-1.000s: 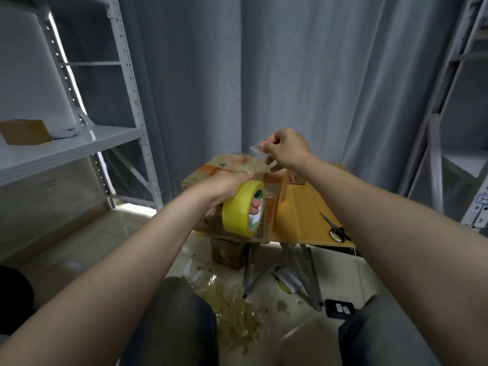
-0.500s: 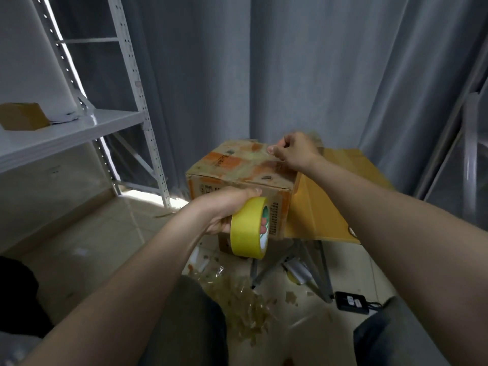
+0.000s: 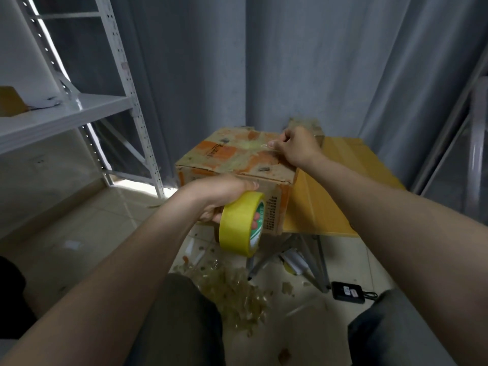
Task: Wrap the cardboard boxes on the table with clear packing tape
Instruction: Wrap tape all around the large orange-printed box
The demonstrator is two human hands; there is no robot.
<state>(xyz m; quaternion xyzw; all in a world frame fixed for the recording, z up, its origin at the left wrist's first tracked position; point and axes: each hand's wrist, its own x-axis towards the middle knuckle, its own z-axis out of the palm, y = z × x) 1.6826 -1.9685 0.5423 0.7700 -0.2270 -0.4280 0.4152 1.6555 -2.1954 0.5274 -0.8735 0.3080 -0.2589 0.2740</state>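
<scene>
A worn cardboard box (image 3: 237,159) with orange print sits on the left end of a small yellow folding table (image 3: 340,186). My left hand (image 3: 224,196) grips a yellow roll of packing tape (image 3: 241,223) in front of the box's near face. My right hand (image 3: 295,146) pinches the clear tape end (image 3: 264,145) over the far part of the box top. The tape between roll and fingers is barely visible. A second cardboard piece (image 3: 303,125) shows behind my right hand.
A white metal shelf rack (image 3: 79,109) stands at the left with a small box (image 3: 10,101) on it. Grey curtains hang behind. Crumpled used tape (image 3: 232,289) and scraps litter the tiled floor, beside a black device (image 3: 347,291). Another rack post (image 3: 475,143) rises at the right.
My right hand has come down with the tape end from above the box to its top. My left hand has lowered the roll in front of the box.
</scene>
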